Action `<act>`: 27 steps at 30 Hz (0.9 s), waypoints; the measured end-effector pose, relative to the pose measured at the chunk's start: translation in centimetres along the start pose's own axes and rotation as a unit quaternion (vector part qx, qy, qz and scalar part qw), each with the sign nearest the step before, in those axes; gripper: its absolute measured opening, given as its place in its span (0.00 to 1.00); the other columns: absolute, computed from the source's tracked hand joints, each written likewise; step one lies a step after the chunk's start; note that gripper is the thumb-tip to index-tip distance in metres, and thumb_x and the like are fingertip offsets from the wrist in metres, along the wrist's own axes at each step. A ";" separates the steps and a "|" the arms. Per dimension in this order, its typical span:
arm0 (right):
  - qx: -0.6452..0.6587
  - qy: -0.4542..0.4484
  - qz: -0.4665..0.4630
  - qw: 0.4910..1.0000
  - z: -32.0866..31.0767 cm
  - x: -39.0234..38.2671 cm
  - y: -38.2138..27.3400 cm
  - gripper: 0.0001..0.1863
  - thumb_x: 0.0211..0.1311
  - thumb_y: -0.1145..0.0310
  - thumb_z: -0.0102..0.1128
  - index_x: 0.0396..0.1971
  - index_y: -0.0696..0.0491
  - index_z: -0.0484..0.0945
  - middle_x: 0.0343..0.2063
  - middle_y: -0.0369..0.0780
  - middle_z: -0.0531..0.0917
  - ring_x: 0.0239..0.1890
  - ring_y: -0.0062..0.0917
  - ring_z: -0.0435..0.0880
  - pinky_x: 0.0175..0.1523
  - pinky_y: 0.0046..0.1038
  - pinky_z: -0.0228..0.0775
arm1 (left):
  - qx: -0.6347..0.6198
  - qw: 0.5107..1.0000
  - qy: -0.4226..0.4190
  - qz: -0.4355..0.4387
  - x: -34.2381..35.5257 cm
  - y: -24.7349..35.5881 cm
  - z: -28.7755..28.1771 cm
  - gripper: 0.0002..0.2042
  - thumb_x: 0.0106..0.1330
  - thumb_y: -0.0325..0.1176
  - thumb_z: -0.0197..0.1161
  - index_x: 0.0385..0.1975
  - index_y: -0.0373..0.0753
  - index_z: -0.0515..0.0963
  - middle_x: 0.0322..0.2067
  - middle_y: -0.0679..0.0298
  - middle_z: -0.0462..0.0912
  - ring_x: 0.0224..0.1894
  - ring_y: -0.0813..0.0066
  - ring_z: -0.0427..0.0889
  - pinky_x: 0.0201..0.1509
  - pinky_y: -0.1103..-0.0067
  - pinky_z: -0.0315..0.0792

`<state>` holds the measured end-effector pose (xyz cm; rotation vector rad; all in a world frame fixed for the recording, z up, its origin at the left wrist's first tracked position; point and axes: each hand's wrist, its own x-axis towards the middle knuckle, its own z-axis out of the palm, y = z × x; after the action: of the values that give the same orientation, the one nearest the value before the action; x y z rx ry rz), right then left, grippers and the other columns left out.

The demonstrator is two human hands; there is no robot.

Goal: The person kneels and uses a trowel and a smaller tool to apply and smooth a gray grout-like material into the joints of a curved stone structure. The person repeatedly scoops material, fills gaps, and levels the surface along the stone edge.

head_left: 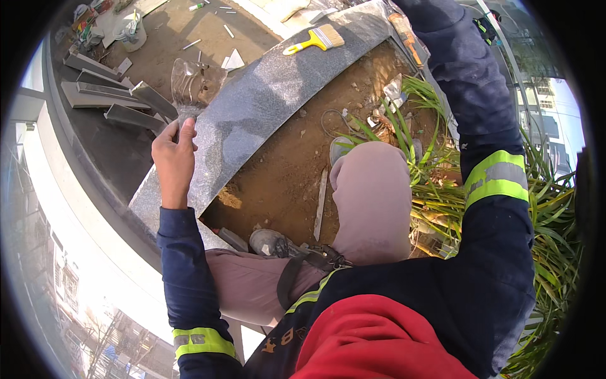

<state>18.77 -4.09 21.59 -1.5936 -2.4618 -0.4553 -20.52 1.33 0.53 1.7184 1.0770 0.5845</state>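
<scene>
My left hand is closed, thumb up, at the narrow lower end of a clear plastic bottle, crumpled and see-through. Hand and bottle are over the left part of a curved grey stone slab. On the slab's far part lies a paintbrush with a yellow handle and pale bristles. My right arm stretches up past the top edge, so the right hand is out of the picture. Near that sleeve, an orange-and-wood-coloured tool rests at the slab's right end.
Cut grey stone strips are piled to the left, with a whitish bucket behind them. Bare soil with a thin strip lies between the slab and my legs. Long-leaved plants crowd the right side.
</scene>
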 end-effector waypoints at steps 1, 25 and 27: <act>0.010 -0.022 0.024 0.999 -2.4 0.5 -2.4 0.16 0.71 0.62 0.54 0.51 0.52 0.82 0.36 0.45 0.87 0.40 0.32 0.87 0.46 0.33 0.78 | 0.009 0.999 -0.022 0.023 0.4 0.1 0.8 0.19 0.71 0.42 0.64 0.27 0.29 0.79 0.18 0.64 0.77 0.21 0.80 0.75 0.28 0.77 0.69; -0.070 -0.082 0.012 0.994 1.8 -1.6 -15.5 0.22 0.59 0.64 0.70 0.55 0.43 0.83 0.45 0.34 0.82 0.44 0.31 0.81 0.44 0.34 0.77 | 0.032 0.983 0.049 0.173 -2.4 3.3 -2.5 0.17 0.67 0.41 0.68 0.31 0.29 0.80 0.19 0.50 0.71 0.22 0.59 0.66 0.29 0.70 0.67; -0.064 -0.084 0.016 0.994 1.6 -2.2 -15.6 0.22 0.59 0.64 0.69 0.55 0.44 0.83 0.44 0.35 0.82 0.43 0.32 0.81 0.44 0.35 0.76 | 0.040 0.981 0.056 0.179 -2.2 2.6 -2.4 0.17 0.69 0.42 0.67 0.38 0.29 0.82 0.18 0.58 0.66 0.22 0.77 0.62 0.29 0.76 0.66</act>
<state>5.55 -11.37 16.90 -1.7862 -2.5708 -0.5043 -22.45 0.23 4.09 1.9871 0.8812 0.8828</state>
